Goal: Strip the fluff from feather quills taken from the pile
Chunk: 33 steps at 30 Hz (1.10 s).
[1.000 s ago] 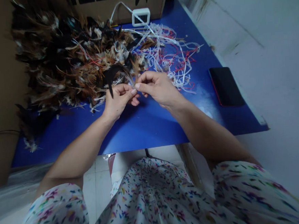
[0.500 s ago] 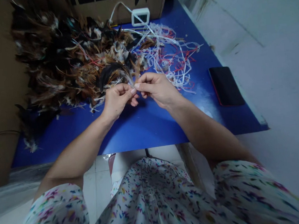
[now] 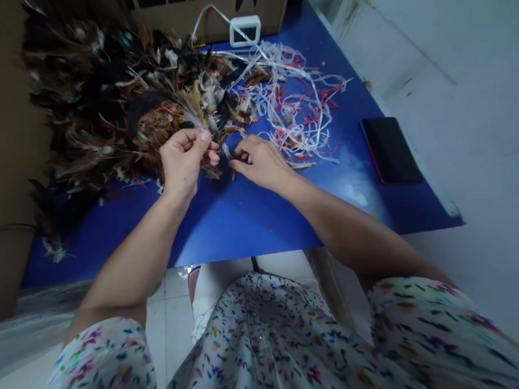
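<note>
A big heap of brown, black and white feathers [image 3: 115, 110] covers the back left of the blue table [image 3: 252, 213]. My left hand [image 3: 181, 161] is raised at the heap's near edge, its fingers pinched on a small bunch of feathers [image 3: 194, 113] that fans up and left. My right hand [image 3: 261, 162] rests low on the table just right of it, fingers curled and pinching at a small feather [image 3: 227, 154] lying by the heap's edge. A tangle of white and red strips [image 3: 298, 106] lies just beyond my right hand.
A black phone [image 3: 391, 150] lies near the table's right edge. A cardboard box [image 3: 202, 6] stands at the back, with a small white device [image 3: 244, 29] and its cable in front of it. A grey-white wall runs along the right. My patterned clothing fills the foreground.
Both hands were pinched together on one bunch above the table. Now they have parted: the left carried the bunch up and left toward the heap, the right dropped onto the table by a loose feather.
</note>
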### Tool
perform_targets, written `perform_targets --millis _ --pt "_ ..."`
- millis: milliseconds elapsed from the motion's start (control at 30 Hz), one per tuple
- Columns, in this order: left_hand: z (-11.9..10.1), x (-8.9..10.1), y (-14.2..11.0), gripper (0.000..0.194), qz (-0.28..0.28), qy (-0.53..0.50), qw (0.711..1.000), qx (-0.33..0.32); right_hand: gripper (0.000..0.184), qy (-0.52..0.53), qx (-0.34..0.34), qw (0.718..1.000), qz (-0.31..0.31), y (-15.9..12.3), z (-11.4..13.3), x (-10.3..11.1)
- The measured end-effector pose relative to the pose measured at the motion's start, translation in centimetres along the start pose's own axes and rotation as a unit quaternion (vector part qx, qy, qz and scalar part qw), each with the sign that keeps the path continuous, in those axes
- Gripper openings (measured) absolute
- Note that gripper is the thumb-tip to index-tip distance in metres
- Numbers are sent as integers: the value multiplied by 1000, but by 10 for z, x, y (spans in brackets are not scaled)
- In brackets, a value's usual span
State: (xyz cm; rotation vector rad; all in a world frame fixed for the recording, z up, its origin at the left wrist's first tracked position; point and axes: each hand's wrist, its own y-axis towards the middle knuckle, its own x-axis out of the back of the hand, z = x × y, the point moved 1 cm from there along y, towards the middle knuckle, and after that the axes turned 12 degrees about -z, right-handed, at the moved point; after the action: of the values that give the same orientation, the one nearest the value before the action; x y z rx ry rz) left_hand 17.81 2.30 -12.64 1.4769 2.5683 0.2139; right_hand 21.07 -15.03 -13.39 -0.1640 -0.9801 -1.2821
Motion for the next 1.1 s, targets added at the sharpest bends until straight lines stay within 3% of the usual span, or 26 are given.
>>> perform_targets --millis 100,200,300,600,700,867,1100 --pt "1 0 -1 33 4 9 1000 5 10 -67 29 997 31 -3 3 -4" --pt "2 1 -2 34 14 20 1000 12 3 -86 38 994 51 -3 4 -6" --pt "4 2 -2 36 21 27 999 11 11 -91 38 993 59 -3 3 -7" --pt "9 3 0 40 29 38 999 -7 12 1 16 1000 20 4 -5 9" --pt "8 3 0 39 29 35 999 -7 18 -37 61 997 14 5 -6 12" --pt "5 1 -2 37 21 41 999 3 29 -161 175 968 84 1 -1 7" --pt "6 0 -3 37 27 36 999 1 23 -224 176 948 143 1 7 8"
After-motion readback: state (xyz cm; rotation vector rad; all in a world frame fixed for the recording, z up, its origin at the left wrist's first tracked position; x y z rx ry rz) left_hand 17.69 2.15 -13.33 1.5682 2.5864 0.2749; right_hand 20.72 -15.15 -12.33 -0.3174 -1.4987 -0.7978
